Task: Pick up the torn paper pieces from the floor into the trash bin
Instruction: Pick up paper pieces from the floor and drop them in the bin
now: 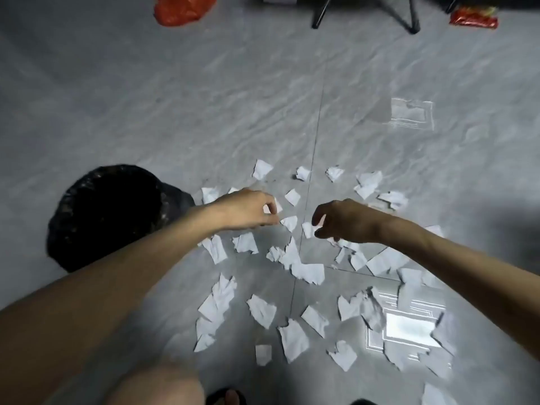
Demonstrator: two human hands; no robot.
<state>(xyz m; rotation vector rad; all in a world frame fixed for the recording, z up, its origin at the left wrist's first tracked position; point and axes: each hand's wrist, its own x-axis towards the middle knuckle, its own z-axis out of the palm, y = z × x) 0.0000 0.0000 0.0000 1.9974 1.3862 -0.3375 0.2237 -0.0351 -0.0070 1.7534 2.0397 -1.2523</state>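
Left hand [248,209] pinching a paper scrap [267,208] beside the lined trash bin [108,214]; right hand [342,220] fingers curled over another, grip unclear.

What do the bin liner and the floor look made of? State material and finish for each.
Bin liner: seemingly thin black plastic film, glossy, judging by its crinkles and small glints. Floor: probably polished grey stone-look tile, given the straight joint lines and mirrored light reflections.

1. A room indoors, seemingly in a home: glossy grey marble-look floor tiles [204,97] mirror a ceiling light.
2. Far right stand black furniture legs [409,16]; far left lies a red plastic bag [181,10].
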